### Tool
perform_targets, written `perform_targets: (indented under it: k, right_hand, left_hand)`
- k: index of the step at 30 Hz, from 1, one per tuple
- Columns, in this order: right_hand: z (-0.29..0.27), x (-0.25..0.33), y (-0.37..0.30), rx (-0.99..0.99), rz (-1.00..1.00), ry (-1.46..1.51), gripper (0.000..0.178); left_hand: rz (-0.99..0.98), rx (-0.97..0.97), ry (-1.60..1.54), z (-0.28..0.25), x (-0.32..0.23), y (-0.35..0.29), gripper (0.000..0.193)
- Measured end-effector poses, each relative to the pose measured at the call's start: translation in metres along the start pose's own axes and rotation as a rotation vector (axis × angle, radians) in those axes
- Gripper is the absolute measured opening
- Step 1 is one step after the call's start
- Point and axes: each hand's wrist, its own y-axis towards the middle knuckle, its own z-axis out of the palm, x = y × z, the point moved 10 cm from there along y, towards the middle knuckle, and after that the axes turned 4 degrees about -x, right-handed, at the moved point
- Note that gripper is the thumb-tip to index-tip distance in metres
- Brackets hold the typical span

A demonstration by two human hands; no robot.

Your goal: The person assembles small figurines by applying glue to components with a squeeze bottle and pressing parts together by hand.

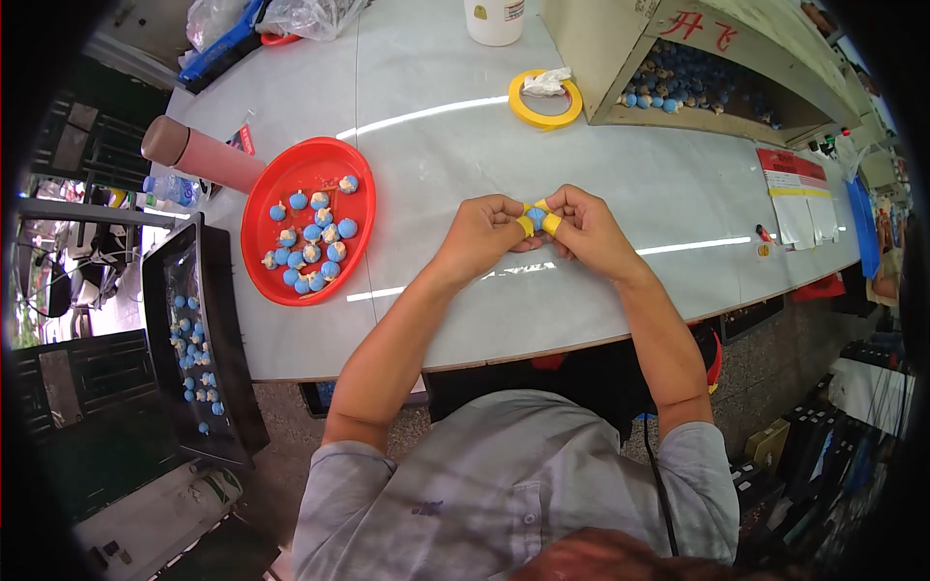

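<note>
My left hand and my right hand meet above the grey table, their fingertips wrapped in yellow tape. Pinched between the taped thumbs and fingers of both is a small blue ball, mostly covered by the fingers. To the left, a round red tray holds several blue balls with ragged cream-coloured bits on them. Neither hand touches the tray.
Beyond my hands lies a yellow tape roll with crumpled white paper. A white tub and a beige bin of blue balls stand at the back. A pink bottle touches the red tray. A black crate sits off the table's left edge.
</note>
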Motion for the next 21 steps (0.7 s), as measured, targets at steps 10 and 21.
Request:
perform_targets:
  k: [10,21]
  right_hand:
    - [0.0019,-0.0028,0.0007,0.009,-0.065,-0.065,0.007]
    - [0.0012,-0.003,0.0017,-0.013,-0.15,-0.081,0.01]
  left_hand:
    - [-0.013,-0.002,0.018,0.003,-0.0019,-0.0031,0.018]
    - [0.045,-0.035,0.03,0.0034,0.0016,-0.0017,0.016]
